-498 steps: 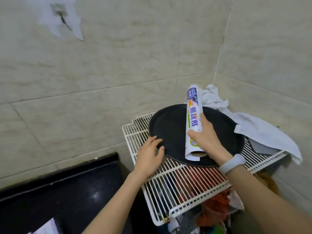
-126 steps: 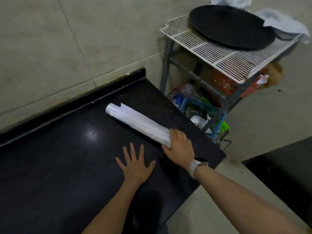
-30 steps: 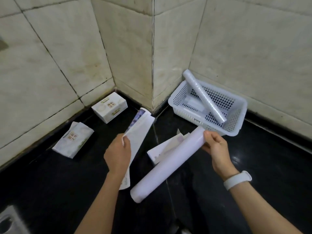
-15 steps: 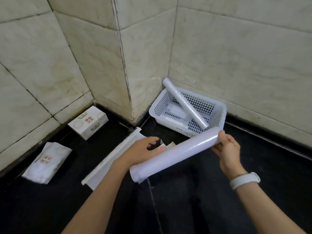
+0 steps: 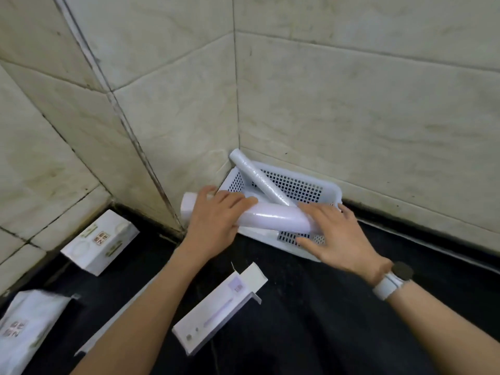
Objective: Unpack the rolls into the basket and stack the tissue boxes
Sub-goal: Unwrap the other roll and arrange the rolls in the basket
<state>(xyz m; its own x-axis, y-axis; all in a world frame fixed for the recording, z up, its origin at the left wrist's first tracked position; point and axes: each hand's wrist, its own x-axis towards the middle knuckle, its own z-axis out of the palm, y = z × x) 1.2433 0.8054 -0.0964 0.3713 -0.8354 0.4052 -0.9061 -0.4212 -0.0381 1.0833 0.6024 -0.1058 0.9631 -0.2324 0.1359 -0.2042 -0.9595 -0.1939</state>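
A white perforated basket [image 5: 328,186] sits in the tiled corner on the black counter. One film roll [image 5: 258,178] leans inside it, its top end against the wall. A second, thicker white roll [image 5: 273,216] lies across the basket's front rim. My left hand [image 5: 216,221] grips its left part and my right hand [image 5: 339,234] covers its right end, thumb underneath. A white tissue box [image 5: 100,240] stands by the left wall. A soft tissue pack [image 5: 24,328] lies apart from it at the lower left.
An opened, empty white roll carton [image 5: 220,305] lies on the counter between my forearms. Another flattened carton piece [image 5: 108,331] shows under my left forearm. Tiled walls close in behind and to the left of the basket.
My left hand has let go of the carton and joined the right on the bare roll. Both hands carried the roll forward onto the basket.
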